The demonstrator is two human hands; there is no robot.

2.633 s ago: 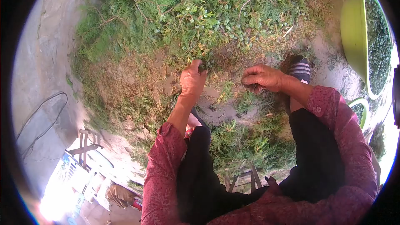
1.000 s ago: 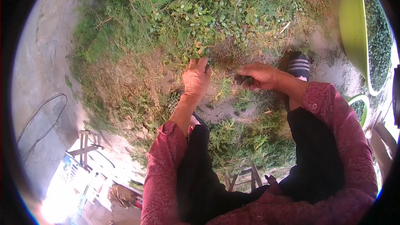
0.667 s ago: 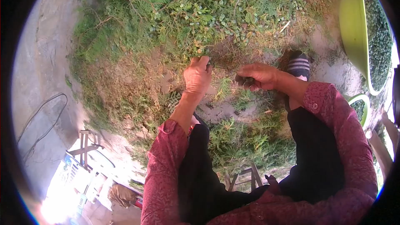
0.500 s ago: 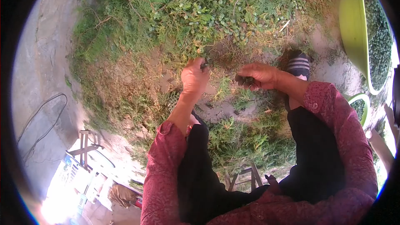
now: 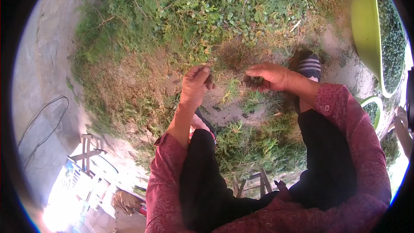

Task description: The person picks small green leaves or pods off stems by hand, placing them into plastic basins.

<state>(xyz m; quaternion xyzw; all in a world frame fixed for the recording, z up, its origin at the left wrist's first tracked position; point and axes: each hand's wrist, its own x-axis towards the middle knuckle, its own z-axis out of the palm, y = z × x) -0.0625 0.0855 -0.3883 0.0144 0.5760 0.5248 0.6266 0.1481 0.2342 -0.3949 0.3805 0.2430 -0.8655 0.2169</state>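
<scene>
My left hand (image 5: 197, 85) is closed over the littered ground, its thumb pressed toward the fingertips; anything between them is too small to name. To its right, my right hand (image 5: 268, 77) is curled around a few small green seed pods (image 5: 257, 79). A gap separates the two hands. Beyond them lies a thick heap of green leafy branches (image 5: 207, 11), and loose green sprigs (image 5: 250, 140) are scattered on the ground between my legs.
At the right stands a large yellow-green basin (image 5: 366, 30) filled with small green pieces, with a smaller green-rimmed basin (image 5: 378, 105) below it. A black cable (image 5: 43, 108) lies at the left near a wooden stool (image 5: 87, 153). Part of another person's limb (image 5: 402, 131) shows at the right edge.
My left hand has drawn back slightly from the heap and turned so its thumb shows on top. My right hand has barely moved, and the green pods in it show more clearly.
</scene>
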